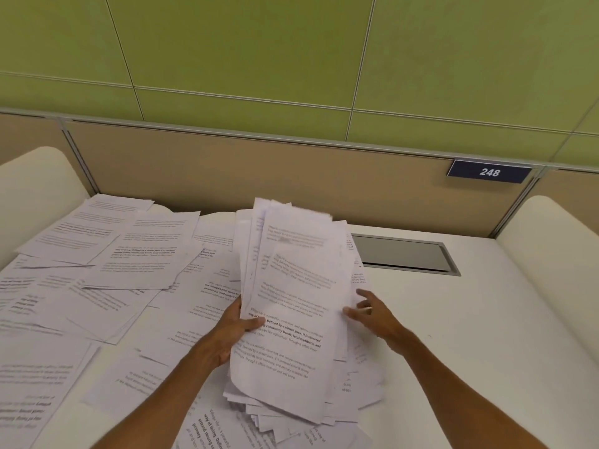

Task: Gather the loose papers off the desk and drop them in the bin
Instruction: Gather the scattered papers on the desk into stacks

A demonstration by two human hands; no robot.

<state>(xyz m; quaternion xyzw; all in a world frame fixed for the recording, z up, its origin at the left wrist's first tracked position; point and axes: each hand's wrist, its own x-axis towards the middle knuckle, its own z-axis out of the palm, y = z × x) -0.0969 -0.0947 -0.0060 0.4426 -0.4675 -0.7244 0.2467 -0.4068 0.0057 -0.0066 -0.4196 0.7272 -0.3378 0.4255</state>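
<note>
A thick, uneven stack of printed papers [298, 306] is held up above the white desk [470, 319], tilted away from me. My left hand [231, 332] grips the stack's left edge, thumb on the top sheet. My right hand [372, 314] touches the stack's right edge with its fingers spread. Many loose printed sheets [107, 277] lie scattered and overlapping over the left half of the desk, and a few more [214, 426] lie under the stack near me. No bin is in view.
A grey cable hatch [405, 256] is set into the desk behind the stack. A beige partition [259, 176] with a "248" plate [489, 172] backs the desk. Rounded white side panels [551, 241] rise on both sides.
</note>
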